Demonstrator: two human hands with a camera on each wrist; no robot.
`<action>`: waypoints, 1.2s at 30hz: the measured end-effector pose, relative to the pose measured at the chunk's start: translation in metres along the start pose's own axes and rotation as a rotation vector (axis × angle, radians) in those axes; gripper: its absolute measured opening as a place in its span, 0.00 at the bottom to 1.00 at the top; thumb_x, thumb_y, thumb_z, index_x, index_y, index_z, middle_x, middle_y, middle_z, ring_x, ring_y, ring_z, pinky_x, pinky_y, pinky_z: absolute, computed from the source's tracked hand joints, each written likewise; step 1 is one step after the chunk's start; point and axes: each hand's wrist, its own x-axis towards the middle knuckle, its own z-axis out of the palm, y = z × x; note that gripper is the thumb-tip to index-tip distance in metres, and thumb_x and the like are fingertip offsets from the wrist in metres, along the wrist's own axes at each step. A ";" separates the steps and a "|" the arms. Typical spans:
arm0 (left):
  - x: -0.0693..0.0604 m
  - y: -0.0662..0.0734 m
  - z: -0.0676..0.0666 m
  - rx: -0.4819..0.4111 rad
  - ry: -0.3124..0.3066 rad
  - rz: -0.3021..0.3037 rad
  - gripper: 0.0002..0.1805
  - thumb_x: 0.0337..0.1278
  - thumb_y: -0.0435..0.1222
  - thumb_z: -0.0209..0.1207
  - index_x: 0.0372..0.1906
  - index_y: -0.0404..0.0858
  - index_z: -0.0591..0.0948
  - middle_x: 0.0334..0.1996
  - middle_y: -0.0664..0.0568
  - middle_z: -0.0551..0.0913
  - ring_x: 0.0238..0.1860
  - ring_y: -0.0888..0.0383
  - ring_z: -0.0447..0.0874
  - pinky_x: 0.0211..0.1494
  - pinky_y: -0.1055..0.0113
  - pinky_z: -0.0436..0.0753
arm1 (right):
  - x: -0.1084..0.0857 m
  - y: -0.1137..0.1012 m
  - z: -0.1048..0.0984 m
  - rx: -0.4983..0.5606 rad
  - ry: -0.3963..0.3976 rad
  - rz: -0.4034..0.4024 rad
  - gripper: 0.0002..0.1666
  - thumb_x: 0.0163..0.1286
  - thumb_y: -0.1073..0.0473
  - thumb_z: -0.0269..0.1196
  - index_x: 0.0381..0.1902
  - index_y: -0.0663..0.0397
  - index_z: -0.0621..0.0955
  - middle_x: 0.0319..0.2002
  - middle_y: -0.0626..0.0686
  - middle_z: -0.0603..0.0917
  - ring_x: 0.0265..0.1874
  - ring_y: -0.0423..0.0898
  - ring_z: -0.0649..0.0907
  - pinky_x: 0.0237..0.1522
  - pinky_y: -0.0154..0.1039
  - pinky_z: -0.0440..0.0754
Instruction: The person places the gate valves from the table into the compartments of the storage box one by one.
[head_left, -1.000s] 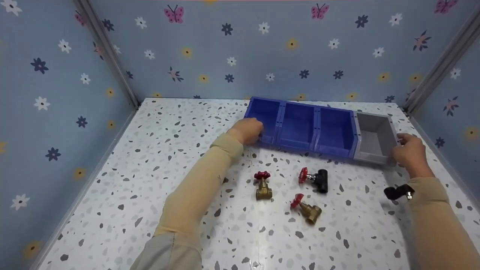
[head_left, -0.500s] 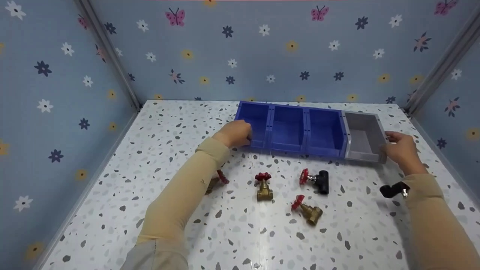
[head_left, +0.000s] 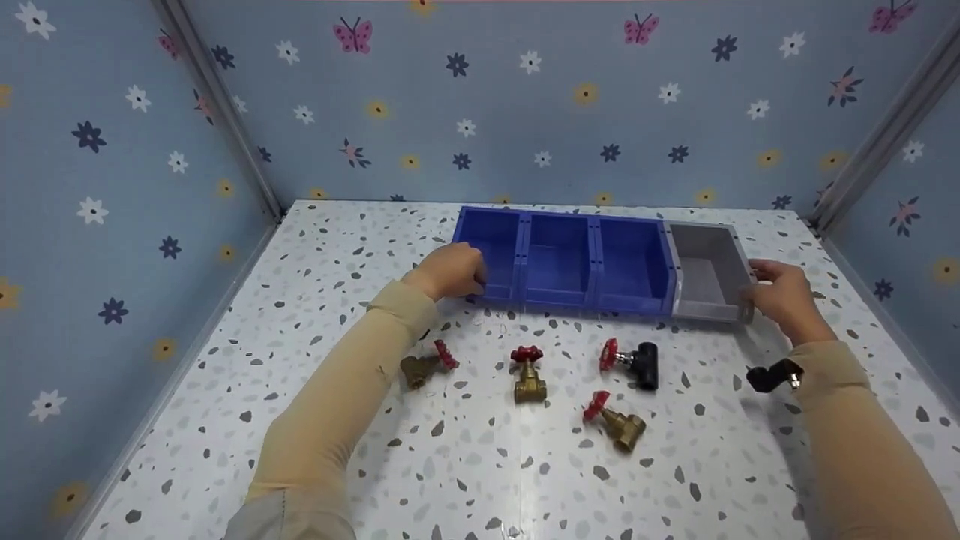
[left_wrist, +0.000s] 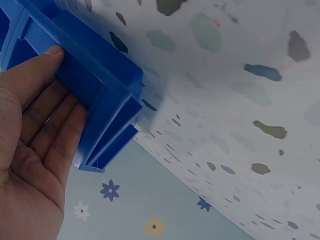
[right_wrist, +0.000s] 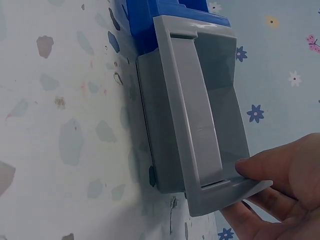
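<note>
Side by side stand three joined blue storage bins (head_left: 559, 259) with a grey bin (head_left: 709, 281) at their right end, on the speckled table. My left hand (head_left: 450, 271) grips the front left corner of the leftmost blue bin; in the left wrist view the thumb lies over its edge and the fingers curl around the outside. At the other end, my right hand (head_left: 784, 296) pinches the grey bin's side wall, with the thumb on the inner side and fingers outside in the right wrist view. No contents show inside the bins.
In front of the bins lie three brass valves with red handwheels: a left valve (head_left: 420, 369), a middle valve (head_left: 529, 384) and a right valve (head_left: 622, 429). A black valve (head_left: 643, 365) with a red handwheel lies nearby. Behind stands a flowered wall (head_left: 570, 127).
Both hands have slid the row of bins to the left and made it straighter to the back wall. The left brass valve has come into view from behind the left sleeve.
</note>
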 end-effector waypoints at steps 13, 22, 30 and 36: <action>-0.025 -0.017 -0.002 -0.010 0.022 -0.033 0.07 0.62 0.30 0.70 0.28 0.37 0.91 0.25 0.53 0.85 0.26 0.59 0.72 0.35 0.60 0.79 | 0.004 -0.014 0.016 0.043 -0.044 -0.084 0.42 0.74 0.68 0.60 0.83 0.70 0.63 0.76 0.77 0.70 0.75 0.68 0.72 0.36 0.16 0.74; -0.033 -0.024 -0.006 -0.156 0.144 -0.082 0.05 0.67 0.31 0.66 0.37 0.34 0.90 0.31 0.48 0.87 0.32 0.54 0.79 0.40 0.58 0.81 | 0.008 -0.017 0.019 0.070 -0.072 -0.073 0.43 0.75 0.67 0.62 0.84 0.68 0.63 0.77 0.75 0.70 0.74 0.66 0.73 0.37 0.18 0.79; -0.038 -0.033 -0.012 -0.316 0.340 -0.230 0.24 0.72 0.34 0.67 0.67 0.29 0.82 0.63 0.36 0.84 0.66 0.40 0.83 0.74 0.46 0.80 | 0.009 -0.017 0.016 0.091 -0.123 -0.030 0.46 0.81 0.58 0.61 0.88 0.62 0.56 0.80 0.73 0.67 0.76 0.67 0.74 0.41 0.21 0.80; -0.044 -0.046 -0.008 -0.481 0.326 -0.370 0.33 0.73 0.34 0.65 0.78 0.30 0.72 0.74 0.33 0.75 0.75 0.37 0.75 0.78 0.43 0.76 | 0.012 -0.021 0.017 0.128 -0.137 -0.021 0.42 0.81 0.61 0.58 0.86 0.68 0.58 0.79 0.74 0.69 0.66 0.56 0.81 0.42 0.23 0.84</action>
